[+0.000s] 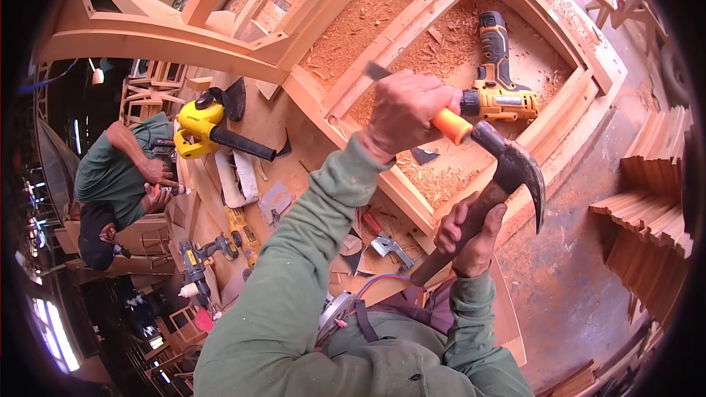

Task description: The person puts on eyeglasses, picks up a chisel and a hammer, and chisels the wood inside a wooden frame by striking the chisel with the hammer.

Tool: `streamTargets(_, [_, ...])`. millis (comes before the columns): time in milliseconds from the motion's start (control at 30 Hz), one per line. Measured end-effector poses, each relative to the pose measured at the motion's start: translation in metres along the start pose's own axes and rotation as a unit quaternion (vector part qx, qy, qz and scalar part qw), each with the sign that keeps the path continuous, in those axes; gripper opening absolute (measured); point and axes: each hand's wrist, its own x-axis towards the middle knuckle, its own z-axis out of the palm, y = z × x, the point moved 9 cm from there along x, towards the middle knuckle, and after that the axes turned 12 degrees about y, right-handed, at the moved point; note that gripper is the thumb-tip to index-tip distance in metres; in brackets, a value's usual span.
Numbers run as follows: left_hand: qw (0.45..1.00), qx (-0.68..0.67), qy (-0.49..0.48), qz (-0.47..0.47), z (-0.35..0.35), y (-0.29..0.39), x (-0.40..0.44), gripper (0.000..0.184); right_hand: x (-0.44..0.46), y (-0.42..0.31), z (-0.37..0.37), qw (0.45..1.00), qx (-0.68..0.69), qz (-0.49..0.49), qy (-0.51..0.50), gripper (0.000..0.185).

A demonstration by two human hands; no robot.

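Observation:
My left hand (408, 114) is closed round a chisel (451, 126) with an orange handle; its blade sticks out over a rail of the wooden frame (412, 26). Whether the blade touches the wood I cannot tell. In my right hand (471, 235) is a claw hammer (518, 169), gripped by its dark handle. One end of the hammer head sits close to the butt of the chisel handle; contact is unclear. Inside the frame, just beyond the hammer, lies an orange and black cordless drill (507, 99) among wood shavings.
A yellow blower (202, 125), a red-handled metal tool (386, 242) and another cordless drill (198, 261) lie to the left. A co-worker (121, 169) in green holds a power tool there. Wooden slats (647, 213) are stacked at right. A curved wooden frame (176, 48) stands behind.

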Motion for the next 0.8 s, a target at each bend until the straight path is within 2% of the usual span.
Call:
streamTargets(167, [0.996,-0.054,-0.073,0.0,0.038,-0.01,-0.009,0.024,-0.003,-0.001,-0.002,0.999,0.02,-0.014,0.023,0.076])
streamTargets(467, [0.994,-0.068,-0.081,-0.005,0.053,-0.02,-0.005,0.018,0.0,-0.007,0.001,0.999,0.013,-0.019,0.031,0.077])
streamTargets(700, [0.994,-0.069,-0.088,0.021,0.053,-0.015,-0.011,0.021,0.001,-0.025,0.001,0.991,0.09,-0.102,0.007,0.075])
streamTargets(800, [0.994,-0.071,-0.082,0.014,0.052,-0.021,-0.006,0.021,0.005,-0.026,0.004,0.992,0.088,-0.095,-0.001,0.074])
